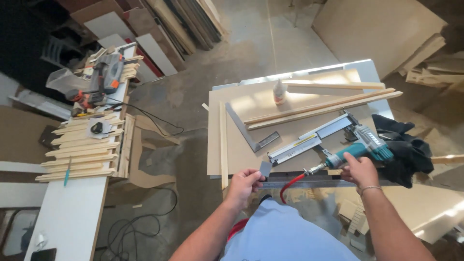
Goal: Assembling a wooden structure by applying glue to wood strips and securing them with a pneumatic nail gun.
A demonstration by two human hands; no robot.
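From the head view, we are gripping the teal nail gun [360, 147] by its handle with our right hand [358, 170] on the desk [241, 154] while our left hand [245, 182] fingers are pinching a small grey piece [265, 168] at the front edge, readying, we judge, to seat it before nailing.

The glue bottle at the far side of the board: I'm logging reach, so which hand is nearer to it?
Left. The left hand pinches a small grey piece at the board's near edge, roughly below the glue bottle. The right hand grips the nail gun, farther off to the bottle's right.
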